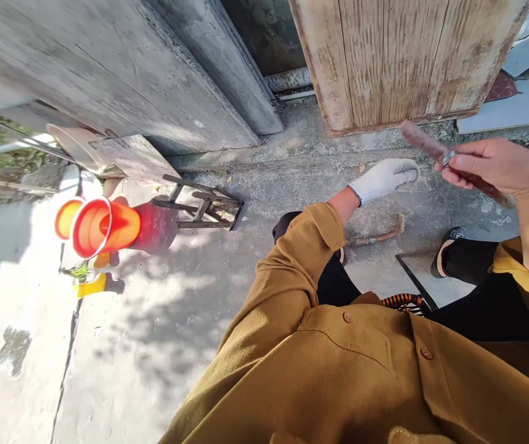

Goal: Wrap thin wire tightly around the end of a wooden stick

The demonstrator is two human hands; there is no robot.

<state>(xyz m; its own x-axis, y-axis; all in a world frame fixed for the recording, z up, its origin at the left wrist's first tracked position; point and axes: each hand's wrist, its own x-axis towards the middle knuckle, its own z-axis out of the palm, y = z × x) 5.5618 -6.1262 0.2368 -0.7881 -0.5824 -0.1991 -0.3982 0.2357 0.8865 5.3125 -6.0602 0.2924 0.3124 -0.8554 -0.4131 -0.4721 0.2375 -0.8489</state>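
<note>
A long, reddish-brown stick-like piece (424, 140) is gripped in my bare right hand (486, 163). Its far end points up and left, and its other end shows beneath my wrist. A silvery band or wire shows by my thumb. My left hand (387, 179), in a white knitted glove, hovers just left of that piece, apart from it. The gloved fingers are curled together, and whether anything is inside them is hidden. On the ground below lies a bent brown tool (387, 235) with a wrapped middle, near my feet.
A weathered wooden panel (385, 61) leans on the concrete ledge ahead. Grey boards (107, 68) stand at the upper left. A small dark wooden stool (204, 203) lies left of me, beyond it orange buckets (116, 225) and a yellow object (91, 287). A dark rod (415, 277) stands between my legs.
</note>
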